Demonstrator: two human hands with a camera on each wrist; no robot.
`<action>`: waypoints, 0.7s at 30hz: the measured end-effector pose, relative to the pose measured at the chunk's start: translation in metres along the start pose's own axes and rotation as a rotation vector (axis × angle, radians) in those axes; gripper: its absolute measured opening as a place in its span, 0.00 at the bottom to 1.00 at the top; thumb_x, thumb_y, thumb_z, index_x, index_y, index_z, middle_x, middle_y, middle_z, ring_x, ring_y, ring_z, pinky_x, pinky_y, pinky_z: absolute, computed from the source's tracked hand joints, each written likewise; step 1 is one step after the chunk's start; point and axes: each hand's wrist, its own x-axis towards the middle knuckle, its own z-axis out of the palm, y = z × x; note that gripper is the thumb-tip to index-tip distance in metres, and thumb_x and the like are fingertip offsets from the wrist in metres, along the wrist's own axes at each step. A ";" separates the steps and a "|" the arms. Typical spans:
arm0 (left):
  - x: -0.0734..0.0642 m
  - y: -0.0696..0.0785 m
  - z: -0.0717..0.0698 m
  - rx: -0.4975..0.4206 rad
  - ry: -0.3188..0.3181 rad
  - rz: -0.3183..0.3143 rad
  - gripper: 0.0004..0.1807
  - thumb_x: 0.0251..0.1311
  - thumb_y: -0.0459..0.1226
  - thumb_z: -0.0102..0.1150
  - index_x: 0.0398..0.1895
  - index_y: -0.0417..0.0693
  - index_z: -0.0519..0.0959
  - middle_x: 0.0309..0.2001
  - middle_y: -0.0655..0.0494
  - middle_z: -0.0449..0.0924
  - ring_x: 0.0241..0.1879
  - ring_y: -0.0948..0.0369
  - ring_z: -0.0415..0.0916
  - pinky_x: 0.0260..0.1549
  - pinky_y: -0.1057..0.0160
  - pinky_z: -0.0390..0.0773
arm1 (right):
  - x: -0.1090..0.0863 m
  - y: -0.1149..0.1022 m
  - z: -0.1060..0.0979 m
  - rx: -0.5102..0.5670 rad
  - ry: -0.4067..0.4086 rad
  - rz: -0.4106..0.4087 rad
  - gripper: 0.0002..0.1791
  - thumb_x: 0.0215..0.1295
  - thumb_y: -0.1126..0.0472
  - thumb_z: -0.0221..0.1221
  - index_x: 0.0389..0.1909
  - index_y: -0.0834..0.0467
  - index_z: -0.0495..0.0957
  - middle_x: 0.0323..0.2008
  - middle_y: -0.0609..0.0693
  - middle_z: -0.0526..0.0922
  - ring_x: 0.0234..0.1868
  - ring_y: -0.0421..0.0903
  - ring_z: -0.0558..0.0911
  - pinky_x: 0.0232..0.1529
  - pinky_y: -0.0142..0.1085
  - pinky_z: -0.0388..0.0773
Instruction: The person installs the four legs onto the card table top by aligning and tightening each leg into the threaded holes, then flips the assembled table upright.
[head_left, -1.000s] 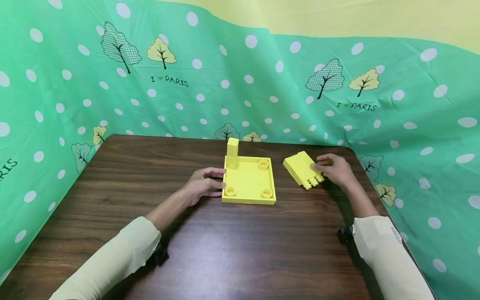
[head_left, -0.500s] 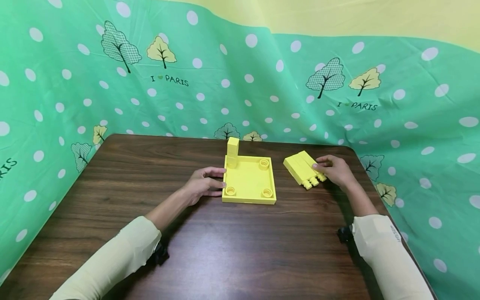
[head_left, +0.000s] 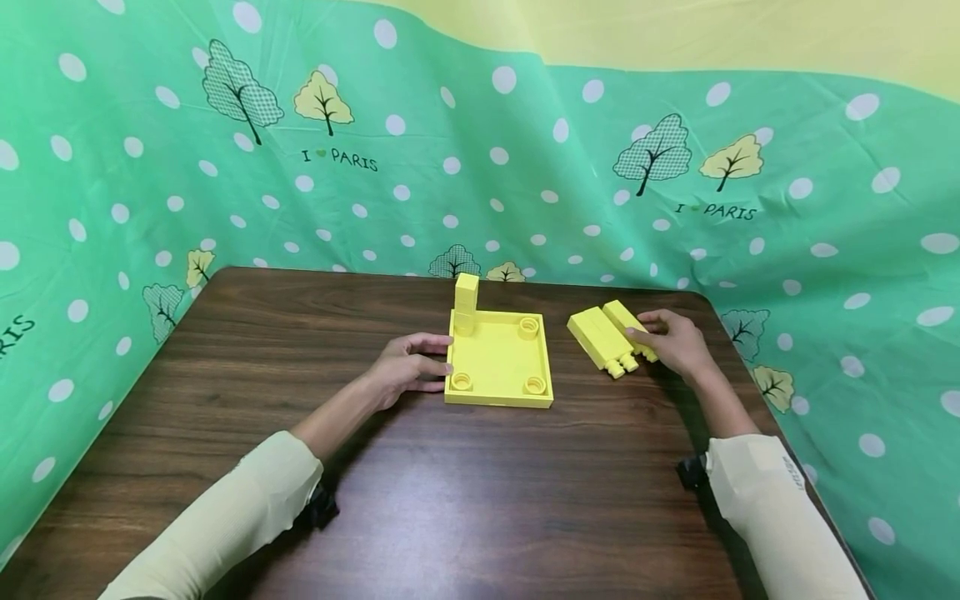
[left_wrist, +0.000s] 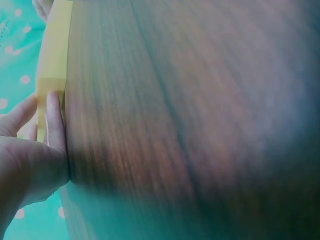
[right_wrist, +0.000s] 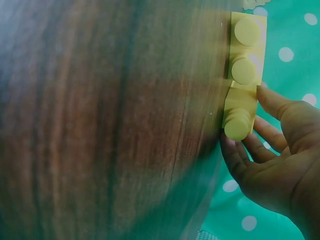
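Note:
A yellow square tray (head_left: 498, 358) with raised rims lies on the table, round sockets showing in three of its corners. In its back-left corner stands a yellow block post (head_left: 466, 304). My left hand (head_left: 401, 367) touches the tray's left side with fairly straight fingers; the left wrist view shows fingertips against the tray (left_wrist: 54, 55). To the right, two yellow posts with round pegs (head_left: 600, 333) lie side by side. My right hand (head_left: 671, 340) pinches a third pegged post (head_left: 621, 317), angled slightly away from the pair. Its round peg (right_wrist: 236, 127) shows between thumb and fingers in the right wrist view.
The dark wooden table (head_left: 450, 500) spreads toward me and to both sides. Behind it hangs a green dotted cloth (head_left: 420, 167) with printed trees. Black wrist cameras (head_left: 322, 507) sit under both sleeves.
The right-hand post has shifted right and turned away from the other two, opening a gap beside them. My right hand moved slightly with it. The left hand and tray stayed put.

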 end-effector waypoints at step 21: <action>0.000 -0.004 -0.001 0.020 -0.016 0.023 0.35 0.68 0.23 0.72 0.78 0.41 0.78 0.73 0.39 0.76 0.50 0.58 0.88 0.53 0.54 0.97 | 0.004 -0.008 0.003 -0.109 0.067 -0.026 0.32 0.80 0.51 0.68 0.72 0.70 0.79 0.66 0.75 0.83 0.61 0.69 0.83 0.50 0.47 0.86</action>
